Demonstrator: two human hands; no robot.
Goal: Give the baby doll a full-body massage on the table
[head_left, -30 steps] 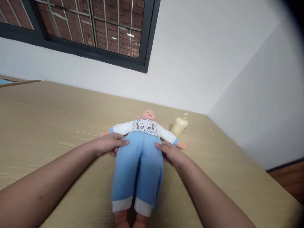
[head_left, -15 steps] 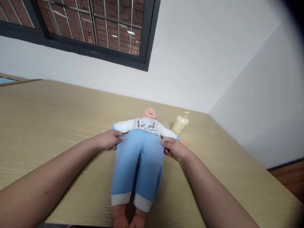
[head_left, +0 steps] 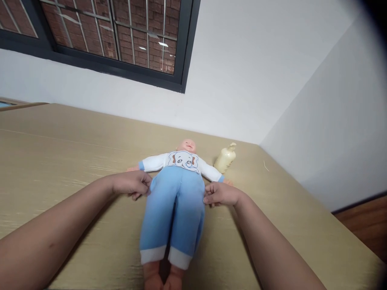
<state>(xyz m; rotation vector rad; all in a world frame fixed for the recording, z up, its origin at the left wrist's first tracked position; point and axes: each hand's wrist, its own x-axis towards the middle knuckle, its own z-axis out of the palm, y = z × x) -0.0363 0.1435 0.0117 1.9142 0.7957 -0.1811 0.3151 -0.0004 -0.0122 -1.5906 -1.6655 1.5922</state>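
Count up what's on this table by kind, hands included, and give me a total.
Dolls: 1, the doll lying on its back in blue trousers
Bottles: 1, the cream bottle by the doll's arm
Hands: 2, left hand and right hand, each pinching the trousers' waist
Total: 4

A cream pump bottle [head_left: 225, 158] stands near the far right corner of a tan wood-grain table [head_left: 60, 149], w/ white walls [head_left: 256, 72] behind & a dark-framed barred window [head_left: 121, 36] showing red brick, upper left.
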